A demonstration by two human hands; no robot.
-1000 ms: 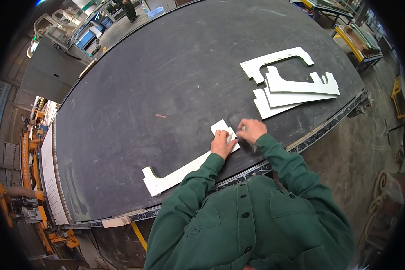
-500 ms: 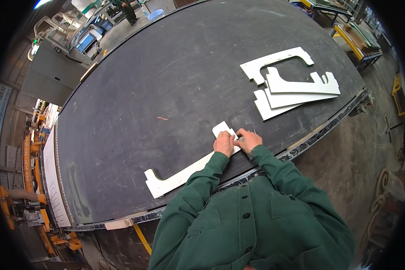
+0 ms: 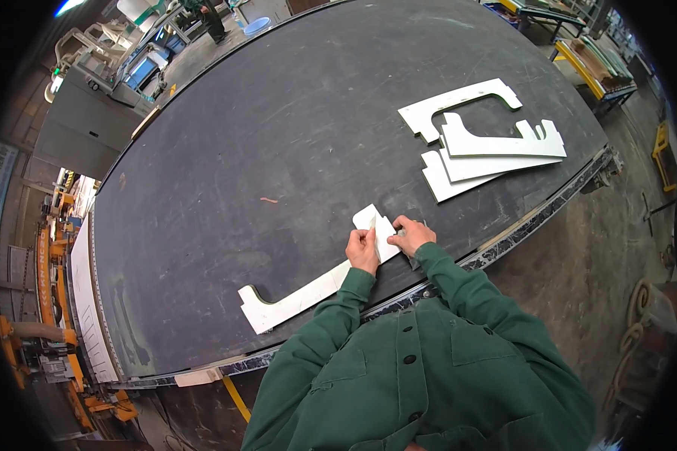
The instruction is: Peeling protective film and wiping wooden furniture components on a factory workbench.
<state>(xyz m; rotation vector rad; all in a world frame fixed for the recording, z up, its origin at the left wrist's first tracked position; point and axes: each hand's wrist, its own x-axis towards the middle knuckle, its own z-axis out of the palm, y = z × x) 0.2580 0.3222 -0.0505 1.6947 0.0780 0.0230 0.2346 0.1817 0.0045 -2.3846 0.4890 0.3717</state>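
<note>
Head view shows left hand (image 3: 363, 251) and right hand (image 3: 412, 236) curled, grips unclear, at the near white panel (image 3: 305, 295), best kept steady.

Big dark table (image 3: 301, 135), scuffed top. Orange machinery (image 3: 49, 278) off its left edge, grey cabinet (image 3: 90, 116) by the far-left corner. Yellow-framed rack (image 3: 579, 68) past the right edge, boards (image 3: 600, 62) on it. Stained grey-brown floor (image 3: 572, 248) near right corner. Bright light strip (image 3: 69, 7), upper left.
</note>
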